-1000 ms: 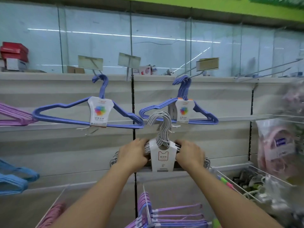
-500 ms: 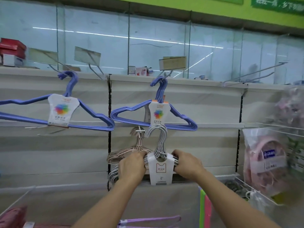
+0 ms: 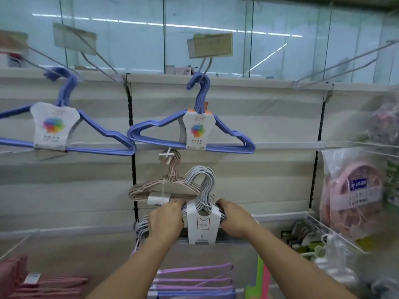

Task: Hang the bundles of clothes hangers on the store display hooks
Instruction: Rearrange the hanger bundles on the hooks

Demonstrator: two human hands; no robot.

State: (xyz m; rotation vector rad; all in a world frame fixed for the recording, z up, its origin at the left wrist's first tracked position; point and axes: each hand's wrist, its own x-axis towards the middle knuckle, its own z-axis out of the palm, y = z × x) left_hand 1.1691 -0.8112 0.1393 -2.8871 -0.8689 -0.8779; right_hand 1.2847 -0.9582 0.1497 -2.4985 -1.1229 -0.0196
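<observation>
Head view: both hands hold a white hanger bundle (image 3: 201, 214) upright before a shelf wall. The left hand (image 3: 166, 221) curls round its left shoulder, the right hand (image 3: 234, 220) round its right shoulder, beside the paper label. Its hooks sit just beside a beige bundle (image 3: 164, 186) hanging from a peg. Above, two blue bundles (image 3: 190, 134) hang on hooks (image 3: 205, 65).
</observation>
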